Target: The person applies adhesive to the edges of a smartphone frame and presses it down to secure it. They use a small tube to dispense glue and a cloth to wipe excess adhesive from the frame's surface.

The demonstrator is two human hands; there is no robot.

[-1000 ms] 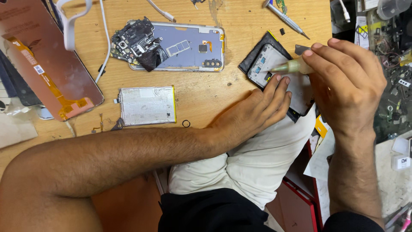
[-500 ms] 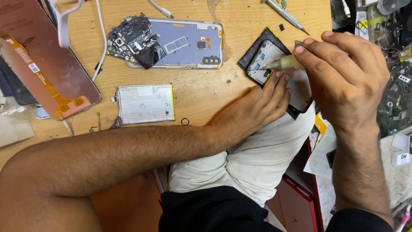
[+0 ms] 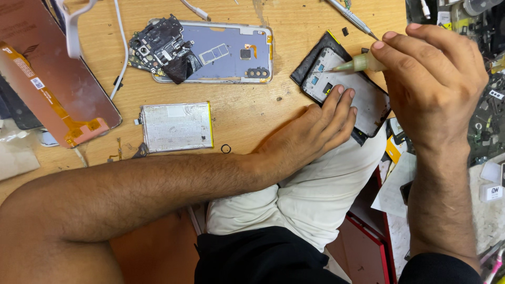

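Phone frame [image 3: 363, 100] at the workbench's [image 3: 247, 118] near edge is pinned by left hand [image 3: 310, 131], fingers pressed together. Glue nozzle [image 3: 357, 63] is pinched by right hand [image 3: 431, 73].

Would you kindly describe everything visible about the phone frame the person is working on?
The phone frame is a dark-edged, pale grey panel with small blue and black cutouts near its top. It lies flat and tilted at the wooden table's edge. The left hand presses its lower side, and the pale nozzle held by the right hand points at its upper end.
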